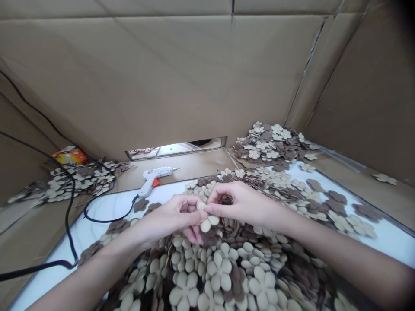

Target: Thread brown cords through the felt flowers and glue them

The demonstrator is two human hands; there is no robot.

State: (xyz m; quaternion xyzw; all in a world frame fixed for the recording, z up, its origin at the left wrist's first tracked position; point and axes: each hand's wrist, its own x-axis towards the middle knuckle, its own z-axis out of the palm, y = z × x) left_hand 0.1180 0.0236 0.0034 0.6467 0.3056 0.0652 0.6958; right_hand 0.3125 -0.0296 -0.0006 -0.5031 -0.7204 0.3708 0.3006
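Cardboard (171,82) backs 1 flower (210,220) pinched between 2 hands (182,211) (238,198).

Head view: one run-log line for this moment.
left hand: pinches cream flower | right hand: fingertips at same flower | glue gun: lying unheld | cream and brown flowers: piled under hands

The single camera looks from the person's head, forward and down onto the hands (235,201) and worktop (391,244), quite near. It faces a cardboard wall (175,86) beyond.
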